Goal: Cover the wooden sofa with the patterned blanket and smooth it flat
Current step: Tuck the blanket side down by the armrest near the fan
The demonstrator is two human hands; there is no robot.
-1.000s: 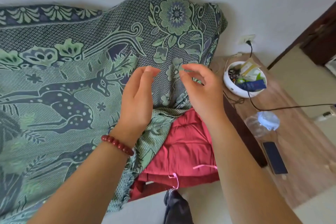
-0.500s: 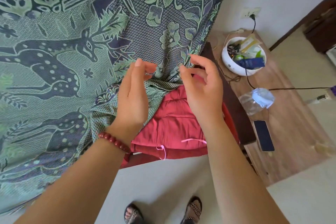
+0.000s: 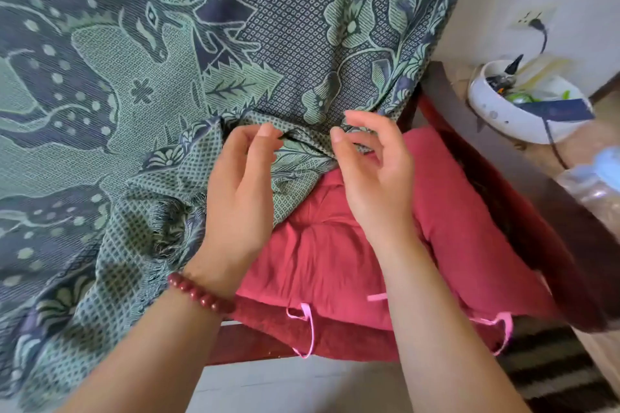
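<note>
Head view: blanket (image 3: 141, 104), green and navy with deer and flowers, lies over most of the sofa (image 3: 496, 157), its right corner folded back so the red cushion (image 3: 335, 261) shows. Left hand (image 3: 240, 198), with a bead bracelet (image 3: 201, 293) at the wrist, pinches the bunched blanket edge between thumb and fingers (image 3: 266, 130). Right hand (image 3: 372, 178) hovers at the same fold, fingers curled and loosely parted; whether they grip cloth cannot be told. White bowl (image 3: 513, 114) sits on the surface (image 3: 590, 147) at right.
</note>
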